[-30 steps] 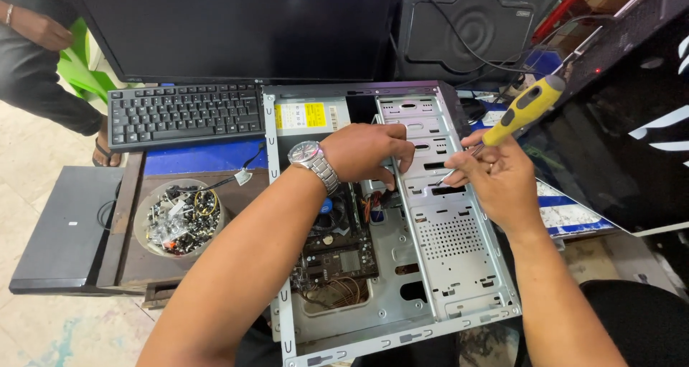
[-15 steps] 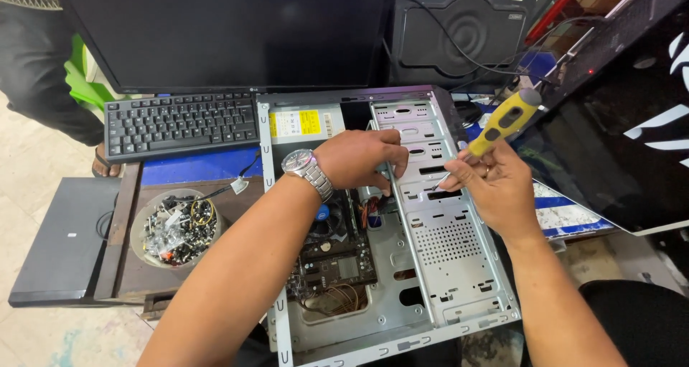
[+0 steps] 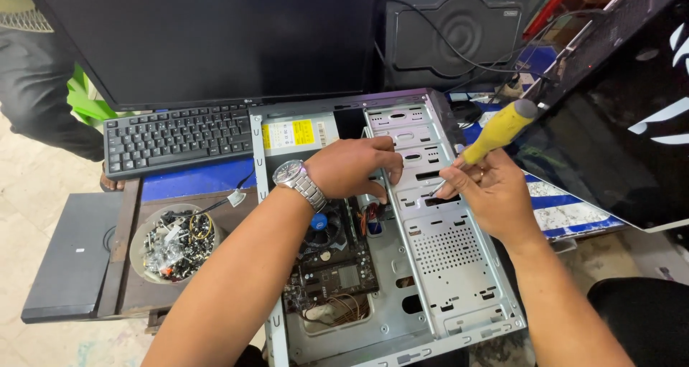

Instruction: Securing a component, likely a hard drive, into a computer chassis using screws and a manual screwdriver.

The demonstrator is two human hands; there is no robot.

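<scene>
Now both your hands work over the open computer case (image 3: 459, 295), at its drive cage (image 3: 430, 195).
Your left hand (image 3: 352, 167) curls closed on the cage's left edge at 12 o'clock; your right hand (image 3: 488, 191) grips a yellow-handled screwdriver (image 3: 495, 132), handle angled toward 2 o'clock. Room is tight: monitor (image 3: 215, 37) above, dark panel (image 3: 617, 123) at 3 o'clock, bowl of small parts (image 3: 174, 241) at 9 o'clock.

The screwdriver (image 3: 499, 130) in the right hand (image 3: 488, 195) has a yellow handle with a grey cap. The open computer case (image 3: 459, 266) is bare silver-grey metal, its drive cage punched with a dotted grid. The power supply (image 3: 298, 134) carries a yellow and white label. The keyboard (image 3: 176, 137) is black, the wristwatch (image 3: 296, 180) silver, the surface (image 3: 194, 180) blue by the keyboard.
</scene>
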